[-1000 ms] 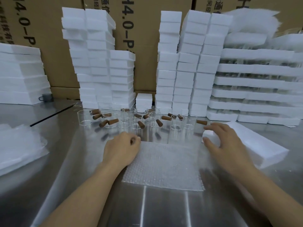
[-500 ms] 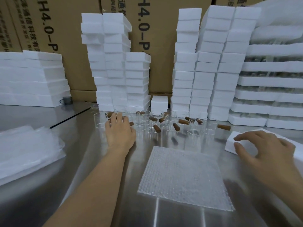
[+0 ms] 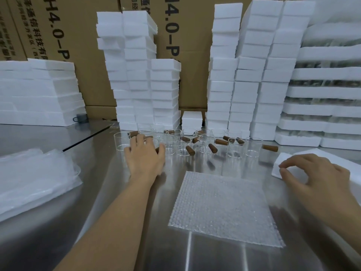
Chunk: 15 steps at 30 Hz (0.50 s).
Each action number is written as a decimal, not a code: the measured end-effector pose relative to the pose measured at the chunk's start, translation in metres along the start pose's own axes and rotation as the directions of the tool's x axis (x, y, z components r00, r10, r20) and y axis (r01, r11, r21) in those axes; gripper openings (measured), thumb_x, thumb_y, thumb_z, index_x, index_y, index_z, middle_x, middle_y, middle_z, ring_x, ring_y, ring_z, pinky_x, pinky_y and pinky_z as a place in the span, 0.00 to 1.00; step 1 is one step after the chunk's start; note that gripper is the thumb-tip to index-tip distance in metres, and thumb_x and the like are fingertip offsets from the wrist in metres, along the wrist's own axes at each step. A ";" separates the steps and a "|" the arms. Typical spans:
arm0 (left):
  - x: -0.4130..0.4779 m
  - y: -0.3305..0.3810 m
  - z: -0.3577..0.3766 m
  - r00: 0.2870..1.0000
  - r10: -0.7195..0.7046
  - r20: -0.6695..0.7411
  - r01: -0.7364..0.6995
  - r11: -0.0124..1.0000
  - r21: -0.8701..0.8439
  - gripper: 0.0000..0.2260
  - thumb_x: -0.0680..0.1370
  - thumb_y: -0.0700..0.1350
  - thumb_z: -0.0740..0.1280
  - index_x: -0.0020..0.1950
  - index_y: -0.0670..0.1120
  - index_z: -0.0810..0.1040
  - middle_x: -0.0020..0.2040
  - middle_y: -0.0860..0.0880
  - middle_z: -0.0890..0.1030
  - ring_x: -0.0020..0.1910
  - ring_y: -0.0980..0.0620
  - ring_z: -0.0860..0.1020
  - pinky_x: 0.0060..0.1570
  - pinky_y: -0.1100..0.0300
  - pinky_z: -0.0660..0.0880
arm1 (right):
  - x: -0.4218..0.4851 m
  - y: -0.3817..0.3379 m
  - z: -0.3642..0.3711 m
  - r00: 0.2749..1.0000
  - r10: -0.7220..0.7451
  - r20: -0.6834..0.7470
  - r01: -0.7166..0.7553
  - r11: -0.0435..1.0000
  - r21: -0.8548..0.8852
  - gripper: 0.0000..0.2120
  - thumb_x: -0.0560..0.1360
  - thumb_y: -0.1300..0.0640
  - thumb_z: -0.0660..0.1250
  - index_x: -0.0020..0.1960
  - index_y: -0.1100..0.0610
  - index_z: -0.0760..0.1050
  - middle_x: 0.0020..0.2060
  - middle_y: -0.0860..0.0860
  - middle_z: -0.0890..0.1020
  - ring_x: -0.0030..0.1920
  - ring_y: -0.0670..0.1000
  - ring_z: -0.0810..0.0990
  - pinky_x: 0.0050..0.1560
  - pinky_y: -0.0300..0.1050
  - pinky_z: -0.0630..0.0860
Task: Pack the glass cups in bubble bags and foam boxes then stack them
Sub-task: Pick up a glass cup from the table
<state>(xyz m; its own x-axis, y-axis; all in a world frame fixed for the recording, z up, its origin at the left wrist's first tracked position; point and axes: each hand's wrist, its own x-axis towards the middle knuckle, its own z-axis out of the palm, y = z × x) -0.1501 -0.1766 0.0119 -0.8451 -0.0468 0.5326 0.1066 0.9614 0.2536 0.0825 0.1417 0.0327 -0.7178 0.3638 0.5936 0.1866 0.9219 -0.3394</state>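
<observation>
Head camera is looking down on a steel table (image 3: 97,173) where a flat bubble bag (image 3: 222,208) is lying between the two hands, which are reaching well apart. The left hand (image 3: 145,157) is stretching forward to the left end of a cluster of glass cups (image 3: 203,143) with brown handles (image 3: 190,150), and its fingers and thumb are curving round one glass cup (image 3: 155,142) standing there. The right hand (image 3: 320,175) is hanging with bent fingers over the near end of a foam box (image 3: 347,162) lying at the right; whether it is gripping or only touching, I cannot tell. Behind the cups, tall stacks of foam boxes (image 3: 140,75) are standing against cardboard cartons (image 3: 82,36). A pile of clear bags (image 3: 33,184) is sitting at the left of the table.
</observation>
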 end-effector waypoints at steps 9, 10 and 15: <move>-0.023 -0.018 -0.019 0.978 -0.180 0.107 0.206 0.920 -0.334 0.07 0.84 0.53 0.64 0.59 0.53 0.77 0.66 0.47 0.77 0.64 0.43 0.79 0.66 0.45 0.71 | 0.002 0.003 0.002 1.000 0.022 0.020 -0.022 0.999 -0.023 0.06 0.78 0.50 0.69 0.45 0.39 0.81 0.55 0.46 0.84 0.60 0.54 0.78 0.62 0.57 0.63; -0.026 -0.022 -0.020 0.971 -0.200 0.129 0.235 0.897 -0.374 0.07 0.83 0.51 0.64 0.61 0.54 0.77 0.64 0.47 0.78 0.61 0.42 0.80 0.67 0.45 0.73 | 0.001 0.003 0.003 1.000 0.021 0.021 -0.021 1.000 -0.022 0.06 0.78 0.50 0.69 0.45 0.39 0.81 0.55 0.46 0.84 0.60 0.54 0.78 0.61 0.56 0.62; -0.038 -0.035 -0.028 0.936 -0.334 0.110 0.336 0.754 -0.565 0.14 0.86 0.42 0.60 0.66 0.52 0.81 0.60 0.46 0.83 0.55 0.43 0.79 0.52 0.54 0.71 | 0.000 0.002 0.002 1.000 0.016 0.024 -0.016 1.000 -0.014 0.07 0.78 0.51 0.69 0.44 0.39 0.80 0.55 0.46 0.84 0.60 0.55 0.79 0.60 0.56 0.63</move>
<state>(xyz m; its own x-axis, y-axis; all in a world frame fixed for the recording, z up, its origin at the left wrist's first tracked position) -0.1073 -0.2159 0.0058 -0.8845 -0.3350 0.3247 0.0926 0.5561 0.8260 0.0820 0.1427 0.0307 -0.7308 0.3756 0.5700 0.2078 0.9178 -0.3384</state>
